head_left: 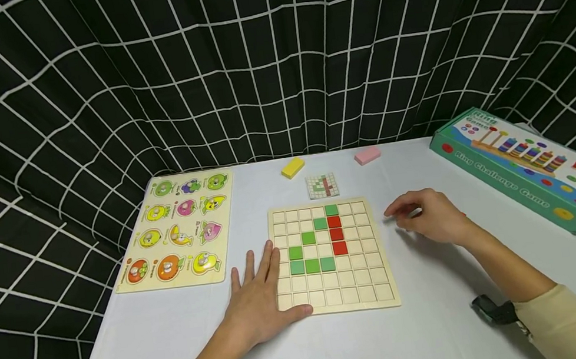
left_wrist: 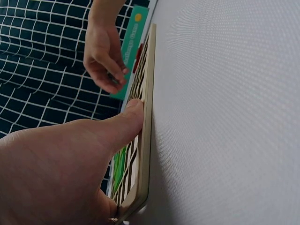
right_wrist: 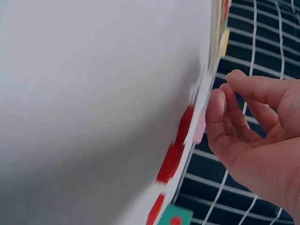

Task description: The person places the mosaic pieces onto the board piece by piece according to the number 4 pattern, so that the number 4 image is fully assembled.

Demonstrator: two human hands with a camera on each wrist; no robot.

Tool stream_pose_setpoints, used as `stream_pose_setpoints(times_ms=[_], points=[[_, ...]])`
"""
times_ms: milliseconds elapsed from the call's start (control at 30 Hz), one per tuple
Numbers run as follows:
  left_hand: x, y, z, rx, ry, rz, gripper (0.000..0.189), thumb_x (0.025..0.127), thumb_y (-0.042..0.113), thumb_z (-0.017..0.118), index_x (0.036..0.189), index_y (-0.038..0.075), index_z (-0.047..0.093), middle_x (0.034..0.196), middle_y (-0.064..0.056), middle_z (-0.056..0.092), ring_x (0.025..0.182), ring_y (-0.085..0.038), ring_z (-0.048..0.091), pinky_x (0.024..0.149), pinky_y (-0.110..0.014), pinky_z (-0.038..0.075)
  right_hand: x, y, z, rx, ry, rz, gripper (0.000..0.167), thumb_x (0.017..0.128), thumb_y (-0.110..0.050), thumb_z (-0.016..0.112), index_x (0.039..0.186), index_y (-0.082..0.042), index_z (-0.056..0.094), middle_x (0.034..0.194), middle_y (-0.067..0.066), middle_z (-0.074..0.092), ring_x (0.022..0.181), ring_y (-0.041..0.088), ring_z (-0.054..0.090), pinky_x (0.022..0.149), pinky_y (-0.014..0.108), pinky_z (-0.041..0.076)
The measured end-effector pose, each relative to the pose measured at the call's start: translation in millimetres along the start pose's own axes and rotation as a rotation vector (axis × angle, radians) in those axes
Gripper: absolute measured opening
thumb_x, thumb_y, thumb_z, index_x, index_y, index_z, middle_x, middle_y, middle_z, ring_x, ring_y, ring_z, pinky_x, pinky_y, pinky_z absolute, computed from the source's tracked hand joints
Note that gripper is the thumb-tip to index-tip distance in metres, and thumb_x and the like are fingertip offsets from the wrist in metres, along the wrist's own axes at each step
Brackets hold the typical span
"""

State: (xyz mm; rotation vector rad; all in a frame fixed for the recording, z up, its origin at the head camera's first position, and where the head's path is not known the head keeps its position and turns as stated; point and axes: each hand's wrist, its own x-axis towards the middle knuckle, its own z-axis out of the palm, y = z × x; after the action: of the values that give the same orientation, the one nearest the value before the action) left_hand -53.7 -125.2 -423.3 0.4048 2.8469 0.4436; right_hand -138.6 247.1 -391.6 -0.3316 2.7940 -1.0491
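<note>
A square wooden grid board (head_left: 365, 295) lies on the table with several green tiles (head_left: 312, 266) and a column of red tiles (head_left: 337, 234) set in its cells. My left hand (head_left: 257, 308) rests along the board's left side, fingers straight, its thumb on the near edge. Right of the board hovers my right hand (head_left: 428, 218), fingers loosely bent; the right wrist view shows nothing between thumb and fingertips. Loose red tiles (right_wrist: 170, 161) lie on the table near that hand, mostly hidden by it in the head view. A small pattern card (head_left: 322, 186) sits just behind the board.
A fruit puzzle board (head_left: 136, 248) lies at the left. Toward the back edge are a yellow block (head_left: 293, 167) and a pink block (head_left: 367, 155). A green Ring Challenge Game box (head_left: 507, 181) stands at the right. Black gridded cloth (head_left: 286, 73) hangs behind the table.
</note>
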Motion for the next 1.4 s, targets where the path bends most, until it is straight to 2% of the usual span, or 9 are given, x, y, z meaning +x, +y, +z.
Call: stream_pose_setpoints(times_ms=[233, 467, 567, 733, 900, 1400], points=[[-0.8, 0.2, -0.2, -0.01, -0.002, -0.004, 0.122, 0.082, 0.08, 0.067, 0.168, 0.01, 0.016, 0.177, -0.005, 0.005, 0.16, -0.047, 0.008, 0.12, -0.076, 0.011, -1.6, 22.0, -16.1, -0.035, 0.026, 0.048, 0.022, 0.095, -0.004, 0.071, 0.115, -0.008, 0.078, 0.115, 0.015, 0.074, 0.101, 0.029, 0.069, 0.076, 0.02, 0.054], [-0.1, 0.3, 0.6, -0.007, 0.003, 0.0, 0.122, 0.082, 0.08, 0.067, 0.168, 0.01, 0.016, 0.177, -0.005, 0.005, 0.16, -0.047, 0.008, 0.12, -0.076, 0.012, -4.8, 38.2, -28.3, -0.02, 0.018, 0.101, 0.03, 0.091, 0.002, 0.065, 0.119, -0.004, 0.075, 0.116, 0.021, 0.071, 0.1, 0.033, 0.065, 0.066, 0.027, 0.058], [0.2, 0.4, 0.8, -0.009, 0.002, 0.001, 0.122, 0.082, 0.08, 0.067, 0.168, 0.01, 0.016, 0.177, -0.005, 0.005, 0.16, -0.047, 0.008, 0.12, -0.076, 0.012, -5.9, 45.6, -31.4, -0.051, 0.018, 0.087, 0.032, 0.088, 0.005, 0.064, 0.117, -0.004, 0.076, 0.114, 0.019, 0.073, 0.099, 0.032, 0.064, 0.067, 0.026, 0.057], [-0.1, 0.6, 0.4, -0.014, 0.001, 0.001, 0.122, 0.082, 0.079, 0.067, 0.168, 0.01, 0.017, 0.177, -0.005, 0.005, 0.16, -0.047, 0.008, 0.12, -0.077, 0.012, -5.3, 54.5, -33.6, -0.112, 0.005, 0.035, 0.035, 0.082, 0.008, 0.07, 0.112, -0.007, 0.078, 0.111, 0.014, 0.075, 0.1, 0.03, 0.064, 0.075, 0.023, 0.055], [-0.1, 0.6, 0.0, -0.01, -0.002, -0.001, 0.122, 0.082, 0.079, 0.067, 0.168, 0.01, 0.017, 0.177, -0.005, 0.005, 0.16, -0.048, 0.008, 0.12, -0.077, 0.012, -3.8, 57.5, -33.5, -0.138, -0.009, 0.016, 0.037, 0.081, 0.01, 0.071, 0.111, -0.009, 0.079, 0.111, 0.012, 0.075, 0.101, 0.029, 0.064, 0.081, 0.027, 0.056], [-0.8, 0.2, 1.0, -0.011, 0.005, 0.001, 0.122, 0.082, 0.079, 0.068, 0.168, 0.009, 0.018, 0.177, -0.006, 0.007, 0.16, -0.048, 0.009, 0.12, -0.077, 0.013, -5.1, 52.8, -33.0, -0.187, 0.011, -0.008, 0.033, 0.083, 0.006, 0.074, 0.113, -0.006, 0.079, 0.109, 0.016, 0.071, 0.093, 0.029, 0.063, 0.069, 0.025, 0.055]])
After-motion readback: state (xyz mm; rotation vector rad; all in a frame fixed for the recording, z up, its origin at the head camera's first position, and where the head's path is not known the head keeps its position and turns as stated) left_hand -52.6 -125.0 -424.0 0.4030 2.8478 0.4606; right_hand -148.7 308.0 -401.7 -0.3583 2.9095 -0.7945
